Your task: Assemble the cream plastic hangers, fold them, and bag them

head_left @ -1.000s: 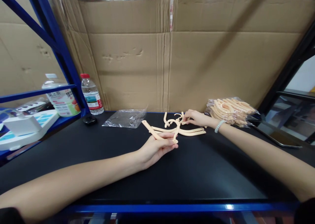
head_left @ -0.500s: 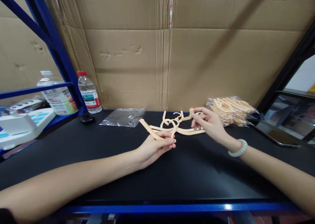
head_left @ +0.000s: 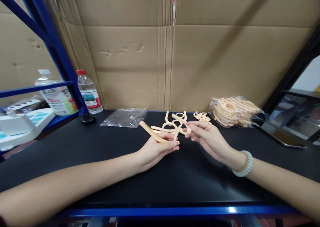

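My left hand rests on the black tabletop, fingers closed on a stack of cream plastic hanger arms that point up and to the left. My right hand, with a pale bead bracelet on the wrist, pinches a small cream hook piece and holds it against the top of that stack. A few loose cream hook pieces lie on the table behind my right hand.
A clear bag of more cream hanger parts lies at the back right. An empty clear bag lies back centre. A water bottle, a larger drink bottle and a small black object stand by the blue rack post. Cardboard walls the back.
My right hand picked a hook piece from the far pile and drew it back toward me to the hanger arms in my left hand. The left hand stayed almost still.
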Demonstrator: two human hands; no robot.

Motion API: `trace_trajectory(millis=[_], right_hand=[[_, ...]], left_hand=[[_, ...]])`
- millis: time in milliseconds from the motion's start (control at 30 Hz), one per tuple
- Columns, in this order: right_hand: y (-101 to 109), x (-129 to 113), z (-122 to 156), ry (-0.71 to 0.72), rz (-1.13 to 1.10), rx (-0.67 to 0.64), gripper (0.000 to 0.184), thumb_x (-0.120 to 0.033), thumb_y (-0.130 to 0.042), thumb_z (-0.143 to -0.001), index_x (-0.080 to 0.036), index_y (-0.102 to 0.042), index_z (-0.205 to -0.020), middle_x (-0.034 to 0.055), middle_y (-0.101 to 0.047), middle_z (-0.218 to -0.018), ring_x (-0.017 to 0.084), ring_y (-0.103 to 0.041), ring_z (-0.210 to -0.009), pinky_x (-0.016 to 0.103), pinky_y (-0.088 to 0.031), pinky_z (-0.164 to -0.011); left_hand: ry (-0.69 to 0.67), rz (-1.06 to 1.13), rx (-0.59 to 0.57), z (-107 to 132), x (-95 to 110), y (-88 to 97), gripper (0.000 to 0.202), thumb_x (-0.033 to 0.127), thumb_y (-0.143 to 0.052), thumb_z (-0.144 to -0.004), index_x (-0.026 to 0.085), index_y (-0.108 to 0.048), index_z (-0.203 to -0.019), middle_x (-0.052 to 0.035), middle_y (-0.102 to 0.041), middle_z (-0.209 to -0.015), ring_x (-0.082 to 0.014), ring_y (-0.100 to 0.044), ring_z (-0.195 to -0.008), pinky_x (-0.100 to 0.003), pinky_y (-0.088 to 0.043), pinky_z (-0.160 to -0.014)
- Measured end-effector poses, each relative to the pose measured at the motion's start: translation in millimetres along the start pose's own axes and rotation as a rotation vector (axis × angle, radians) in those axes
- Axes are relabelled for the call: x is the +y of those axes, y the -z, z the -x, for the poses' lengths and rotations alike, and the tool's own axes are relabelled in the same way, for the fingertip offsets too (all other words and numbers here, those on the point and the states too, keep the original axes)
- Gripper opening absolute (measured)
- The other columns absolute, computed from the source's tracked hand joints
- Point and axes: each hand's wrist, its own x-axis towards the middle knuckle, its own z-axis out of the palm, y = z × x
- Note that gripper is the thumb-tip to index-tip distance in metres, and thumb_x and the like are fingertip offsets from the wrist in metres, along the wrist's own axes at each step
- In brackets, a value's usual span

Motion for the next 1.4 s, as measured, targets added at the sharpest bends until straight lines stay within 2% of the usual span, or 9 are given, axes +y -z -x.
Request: trace_trajectory(millis=[133,233,300,367,500,767,933,1167,1400], right_hand=[[-7.2,5.7,5.9,-0.043,-0.023,-0.071,0.030,-0.026,-0.080,-0.070,-0.019,-0.060,-0.090,0.0021,-0.069,-0.083,0.011,-0.063,-0.071,0.023,-0.051,-0.066],[-10.7,7.3,8.0,-0.050,-0.015,-0.128,0.039,-0.024,-0.081,-0.067,-0.021,-0.056,-0.097,0.0012,-0.070,-0.083,0.015,-0.065,-0.077,0.026,-0.053,-0.069],[-10.6,7.7,7.9,-0.040,0.031,-0.179,0.040,-0.026,-0.080,-0.069,-0.020,-0.058,-0.102,0.0038,-0.070,-0.088,0.017,-0.065,-0.083,0.028,-0.053,-0.071],[-9.0,8.4,7.1,-0.018,0.080,-0.210,0.034,-0.028,-0.079,-0.071,-0.018,-0.063,-0.099,0.0053,-0.070,-0.091,0.017,-0.065,-0.086,0.027,-0.052,-0.073],[-6.7,10.2,5.6,0.015,0.133,-0.220,0.026,-0.030,-0.076,-0.074,-0.018,-0.067,-0.095,0.0054,-0.070,-0.090,0.017,-0.066,-0.085,0.028,-0.053,-0.073],[-9.3,5.4,5.3,0.078,0.202,-0.261,0.020,-0.032,-0.075,-0.075,-0.019,-0.070,-0.089,0.0046,-0.071,-0.092,0.020,-0.067,-0.090,0.037,-0.053,-0.088],[-7.1,3.9,4.5,0.057,0.247,-0.291,0.019,-0.032,-0.074,-0.076,-0.018,-0.069,-0.088,0.0041,-0.071,-0.089,0.019,-0.067,-0.086,0.036,-0.055,-0.083],[-6.3,5.0,4.4,0.091,0.325,-0.303,0.015,-0.030,-0.070,-0.079,-0.018,-0.069,-0.087,0.0040,-0.070,-0.089,0.018,-0.066,-0.087,0.034,-0.052,-0.087],[-7.1,3.6,5.5,0.071,0.319,-0.299,0.014,-0.028,-0.070,-0.078,-0.018,-0.068,-0.087,0.0028,-0.069,-0.083,0.015,-0.064,-0.074,0.027,-0.052,-0.066]], left_hand=[[-0.012,-0.043,-0.023,0.3,-2.0,0.1,0.019,0.016,-0.084,-0.064,0.011,-0.067,-0.072,-0.0024,-0.065,-0.079,-0.0110,-0.064,-0.072,-0.022,-0.049,-0.073],[-0.022,-0.076,-0.045,0.4,-3.6,0.4,0.019,0.016,-0.083,-0.065,0.011,-0.066,-0.073,-0.0027,-0.066,-0.079,-0.0113,-0.064,-0.073,-0.022,-0.049,-0.072],[-0.023,-0.096,-0.051,0.7,-3.7,0.1,0.020,0.017,-0.083,-0.065,0.012,-0.066,-0.073,-0.0031,-0.066,-0.081,-0.0120,-0.064,-0.074,-0.023,-0.049,-0.072],[-0.023,-0.110,-0.052,1.3,-3.0,-0.5,0.021,0.017,-0.083,-0.065,0.012,-0.065,-0.073,-0.0029,-0.066,-0.080,-0.0125,-0.064,-0.074,-0.024,-0.049,-0.072],[-0.024,-0.113,-0.050,1.8,-1.9,-0.4,0.021,0.017,-0.084,-0.064,0.012,-0.064,-0.072,-0.0030,-0.067,-0.079,-0.0130,-0.064,-0.074,-0.023,-0.049,-0.072],[-0.025,-0.122,-0.070,2.2,-3.4,1.8,0.021,0.018,-0.083,-0.065,0.013,-0.066,-0.076,-0.0028,-0.066,-0.078,-0.0134,-0.064,-0.074,-0.024,-0.050,-0.072],[-0.023,-0.146,-0.065,2.6,-2.2,0.2,0.021,0.019,-0.084,-0.063,0.012,-0.067,-0.074,-0.0028,-0.065,-0.076,-0.0129,-0.063,-0.072,-0.022,-0.049,-0.068],[-0.014,-0.150,-0.064,2.5,-0.9,0.8,0.021,0.018,-0.083,-0.064,0.012,-0.065,-0.073,-0.0020,-0.065,-0.076,-0.0125,-0.064,-0.073,-0.020,-0.049,-0.065],[0.016,-0.154,-0.061,2.2,-0.1,1.8,0.022,0.018,-0.084,-0.063,0.012,-0.064,-0.072,-0.0020,-0.065,-0.075,-0.0119,-0.065,-0.070,-0.017,-0.049,-0.060]])
